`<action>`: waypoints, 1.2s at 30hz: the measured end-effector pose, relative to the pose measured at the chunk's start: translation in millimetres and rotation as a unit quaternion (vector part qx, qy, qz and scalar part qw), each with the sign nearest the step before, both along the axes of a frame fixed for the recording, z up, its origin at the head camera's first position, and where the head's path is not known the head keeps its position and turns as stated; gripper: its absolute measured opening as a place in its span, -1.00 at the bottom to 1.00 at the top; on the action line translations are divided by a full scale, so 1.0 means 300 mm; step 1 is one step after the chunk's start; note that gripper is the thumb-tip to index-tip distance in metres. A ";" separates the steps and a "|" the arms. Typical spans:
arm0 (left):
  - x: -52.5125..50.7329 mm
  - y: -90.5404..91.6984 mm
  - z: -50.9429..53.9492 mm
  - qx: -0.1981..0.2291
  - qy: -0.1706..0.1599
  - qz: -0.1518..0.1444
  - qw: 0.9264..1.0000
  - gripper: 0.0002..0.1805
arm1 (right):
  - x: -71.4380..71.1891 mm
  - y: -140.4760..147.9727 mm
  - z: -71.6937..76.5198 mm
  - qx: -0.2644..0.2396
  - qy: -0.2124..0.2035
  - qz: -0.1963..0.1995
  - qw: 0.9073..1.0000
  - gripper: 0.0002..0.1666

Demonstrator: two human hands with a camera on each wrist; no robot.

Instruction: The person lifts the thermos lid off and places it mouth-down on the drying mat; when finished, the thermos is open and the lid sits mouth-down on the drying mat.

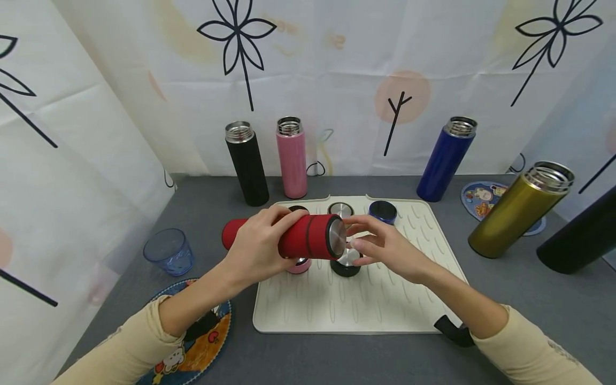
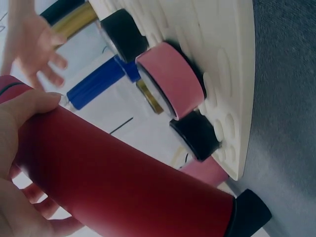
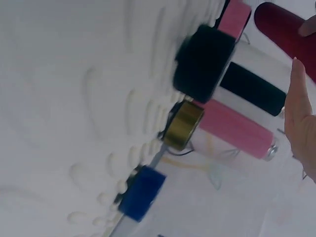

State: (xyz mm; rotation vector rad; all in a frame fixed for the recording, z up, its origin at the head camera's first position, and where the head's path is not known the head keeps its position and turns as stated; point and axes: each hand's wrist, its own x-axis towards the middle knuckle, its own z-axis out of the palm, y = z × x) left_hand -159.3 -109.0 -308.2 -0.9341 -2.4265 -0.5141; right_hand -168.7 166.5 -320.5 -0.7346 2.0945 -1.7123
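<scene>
My left hand [image 1: 262, 240] grips a red thermos bottle [image 1: 299, 238] from above, fingers and thumb around its body. The bottle lies nearly level in the air over the cream drying mat [image 1: 308, 315], its steel-topped end toward the right. Beside that end is my right hand [image 1: 387, 248], fingers spread and relaxed, with nothing held; in the left wrist view it stands apart from the bottle. Below are a pink lid [image 2: 173, 79], a black lid [image 1: 345, 269], a blue lid [image 1: 383, 212] and a gold lid [image 3: 183, 126]. Another black lid [image 2: 195, 134] is partly hidden behind the bottle.
At the back stand uncapped black [image 1: 247, 166], pink [image 1: 291, 160] and blue [image 1: 445, 160] bottles. On the right are a gold bottle [image 1: 520, 211], a dark bottle [image 1: 584, 235] and a patterned coaster [image 1: 481, 198]. A blue glass [image 1: 170, 251] and a round patterned mat [image 1: 212, 347] are left.
</scene>
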 end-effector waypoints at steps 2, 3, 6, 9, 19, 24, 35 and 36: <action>0.000 0.012 -0.007 -0.014 0.002 0.010 1.000 -0.12 | 0.015 -0.020 0.012 -0.013 -0.019 -0.009 1.000 -0.25; 0.000 0.018 -0.011 -0.021 0.005 0.015 1.000 -0.12 | 0.023 -0.031 0.017 -0.017 -0.028 -0.015 0.999 -0.22; 0.002 0.038 -0.024 -0.048 0.018 0.031 0.998 -0.14 | 0.044 -0.065 0.031 -0.009 -0.040 -0.042 0.998 -0.17; 0.007 0.054 -0.032 -0.070 0.034 0.042 0.996 -0.17 | 0.057 -0.093 0.042 0.009 -0.044 -0.074 0.996 -0.18; 0.002 0.064 -0.034 -0.078 0.073 0.038 0.994 -0.15 | 0.073 -0.101 0.052 0.019 -0.002 -0.149 0.989 -0.35; -0.003 0.052 -0.030 -0.089 0.096 0.044 0.990 -0.13 | 0.068 -0.085 0.046 0.002 -0.004 -0.156 0.988 -0.38; -0.022 0.018 -0.027 -0.102 0.099 0.053 0.988 -0.15 | 0.062 -0.048 0.037 -0.016 -0.015 -0.157 0.987 -0.38; -0.023 0.017 -0.025 -0.101 0.098 0.049 0.989 -0.16 | 0.059 -0.045 0.034 -0.017 -0.015 -0.151 0.988 -0.38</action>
